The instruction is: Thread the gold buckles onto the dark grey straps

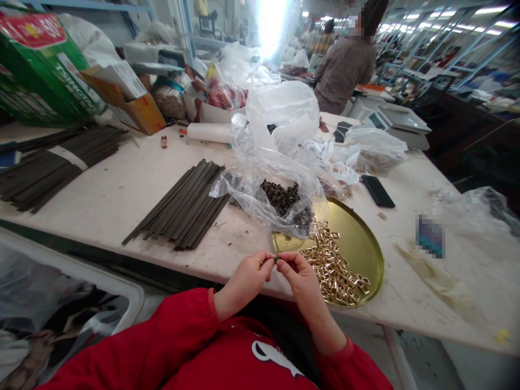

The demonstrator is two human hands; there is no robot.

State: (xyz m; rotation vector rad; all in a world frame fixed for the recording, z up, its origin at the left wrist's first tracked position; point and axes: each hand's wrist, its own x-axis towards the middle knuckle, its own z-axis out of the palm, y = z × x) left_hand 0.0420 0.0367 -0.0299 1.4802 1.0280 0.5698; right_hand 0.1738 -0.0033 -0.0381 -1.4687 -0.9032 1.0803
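Over the table's front edge, my left hand (250, 277) and my right hand (299, 275) meet fingertip to fingertip. Both pinch a small dark piece (276, 259), mostly hidden by the fingers. Just right of my right hand lies a round gold tray (371, 238) bearing a heap of small gold metal buckles (335, 271). Behind the hands, an opened clear plastic bag (247, 197) holds many small dark brown pieces (280, 196). Left of the bag is a loose bundle of flat dark strips (182, 206).
Another strip bundle (60, 162) with a pale band lies far left. A black phone (377, 190) and a scale (396, 122) are at right. Behind stand an orange carton (138, 111) and a white roll (209, 132). A person (345, 70) stands beyond. A white bin (134, 298) is below left.
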